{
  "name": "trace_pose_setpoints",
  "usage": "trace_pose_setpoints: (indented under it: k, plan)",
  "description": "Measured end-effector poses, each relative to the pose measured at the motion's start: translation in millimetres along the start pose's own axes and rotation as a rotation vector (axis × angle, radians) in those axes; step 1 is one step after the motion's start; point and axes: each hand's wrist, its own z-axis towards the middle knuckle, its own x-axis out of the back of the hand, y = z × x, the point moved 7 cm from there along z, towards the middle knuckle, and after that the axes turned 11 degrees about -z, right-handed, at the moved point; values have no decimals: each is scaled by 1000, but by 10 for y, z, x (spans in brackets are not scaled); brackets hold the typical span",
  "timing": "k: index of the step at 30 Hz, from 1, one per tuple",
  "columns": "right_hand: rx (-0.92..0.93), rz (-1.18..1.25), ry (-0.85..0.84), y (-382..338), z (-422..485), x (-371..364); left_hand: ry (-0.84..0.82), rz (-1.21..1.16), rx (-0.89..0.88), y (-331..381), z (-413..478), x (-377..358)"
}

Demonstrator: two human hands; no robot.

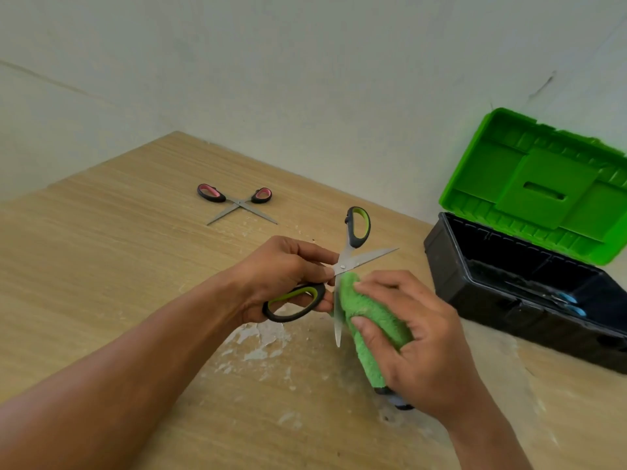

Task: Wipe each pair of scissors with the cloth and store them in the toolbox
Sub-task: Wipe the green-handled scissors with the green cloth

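My left hand (281, 273) grips the green-handled scissors (356, 228) near the pivot and lower handle; the blades are spread wide above the table. My right hand (417, 337) holds a fluffy green cloth (366, 310) bunched against the blade that points down toward me. A second pair of scissors with pink handles (237, 201) lies open on the table farther back. The toolbox (451, 266), black with a raised green lid, stands open at the right, and blue-handled scissors (566, 303) lie inside it.
The wooden table (118, 249) has worn, flaking patches in front of my hands. A pale wall runs close behind the table and the toolbox. Bare tabletop stretches to the left of the pink-handled scissors.
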Motion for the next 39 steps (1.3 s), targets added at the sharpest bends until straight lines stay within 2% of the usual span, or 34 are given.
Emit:
trace_pose_setpoints:
  k: [3, 6, 11, 15, 20, 23, 27, 31, 35, 39]
  plan:
    - [103, -117, -67, -156, -20, -146, 67, 63, -21, 32, 8, 71]
    - [195, -117, -137, -226, -63, -250, 106, 146, -9, 43, 9, 128]
    - [185, -157, -109, -200, -19, -237, 59, 143, 36, 37, 7, 127]
    - [251, -20, -157, -311, -94, -203, 41, 159, 32, 77, 2, 194]
    - [177, -59, -70, -215, -18, -204, 16, 157, 49, 72, 14, 173]
    - [260, 64, -118, -287, -104, -214, -24, 140, 56, 77, -9, 182]
    - [170, -33, 60, -194, -56, -132, -72, 7, 80, 83, -6, 150]
    - [242, 57, 195, -390, -132, -114, -180, -142, 63, 150, -81, 59]
    - [166, 24, 237, -376, -75, -123, -217, -165, 56, 166, -83, 43]
    - [228, 78, 248, -448, -106, -105, -241, -194, 41, 170, -71, 41]
